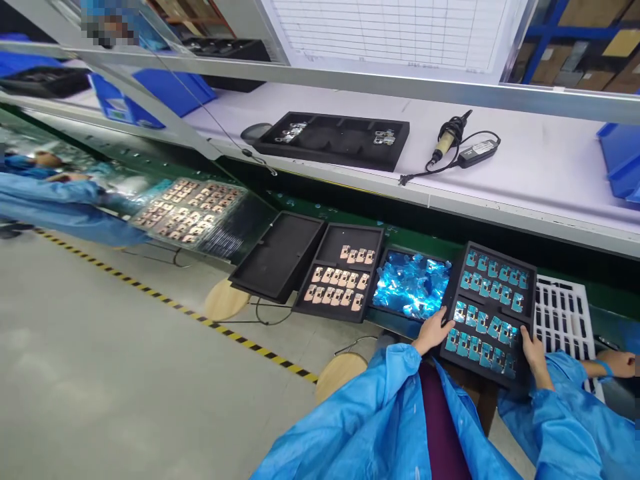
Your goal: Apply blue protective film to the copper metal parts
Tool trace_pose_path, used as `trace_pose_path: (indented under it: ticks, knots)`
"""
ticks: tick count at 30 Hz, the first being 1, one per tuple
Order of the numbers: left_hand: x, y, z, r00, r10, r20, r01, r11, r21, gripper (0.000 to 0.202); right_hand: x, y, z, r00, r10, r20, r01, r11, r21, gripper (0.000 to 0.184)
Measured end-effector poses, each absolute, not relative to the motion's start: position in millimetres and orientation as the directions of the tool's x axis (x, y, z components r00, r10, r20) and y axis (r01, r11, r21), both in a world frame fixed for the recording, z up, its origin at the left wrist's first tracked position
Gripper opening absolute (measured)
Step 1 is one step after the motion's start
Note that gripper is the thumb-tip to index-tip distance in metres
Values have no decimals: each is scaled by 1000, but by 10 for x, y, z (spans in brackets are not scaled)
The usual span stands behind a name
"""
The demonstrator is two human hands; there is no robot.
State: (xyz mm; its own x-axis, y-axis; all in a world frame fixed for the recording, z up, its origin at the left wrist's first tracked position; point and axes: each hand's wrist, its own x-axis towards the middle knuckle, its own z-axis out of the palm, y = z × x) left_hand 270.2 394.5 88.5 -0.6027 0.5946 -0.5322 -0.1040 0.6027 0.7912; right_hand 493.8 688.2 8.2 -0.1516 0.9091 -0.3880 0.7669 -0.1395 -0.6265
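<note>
while the left hand (433,331) and right hand (536,353) grasped opposite edges of a black tray (500,259) of blue parts (480,327), it sat at lower right, between a tray of shiny blue film (415,252) and a white rack (563,320).

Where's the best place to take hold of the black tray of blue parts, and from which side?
Take the tray by its two side rims, coming from the near side, where the left hand and right hand are now. The parts fill its middle in rows, so the rim looks like the safest grip.
</note>
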Motion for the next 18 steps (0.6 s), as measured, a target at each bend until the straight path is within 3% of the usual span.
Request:
trace_pose_path:
  ticks: [4, 6, 11, 18]
  knots:
    - [2391, 3699, 933, -528, 547, -649, -421, 495, 760, 55, 5049, 6627, 267, -175, 956, -234, 770, -15, -638, 102]
    - [2209, 3509, 986, -510, 537, -672, -554, 392, 734, 56, 5115, 6317, 414, -184, 975, -126, 766, 62, -640, 104]
    - [1751, 3076, 1182, -515, 518, -683, -748, 117, 653, 68, 4819, 5108, 890, -297, 951, 84, 581, 250, -774, 75]
    - [1298, 2696, 1488, -481, 561, -674, -844, -88, 529, 59, 3733, 3908, 1271, -559, 828, 42, 351, 283, -893, 49]
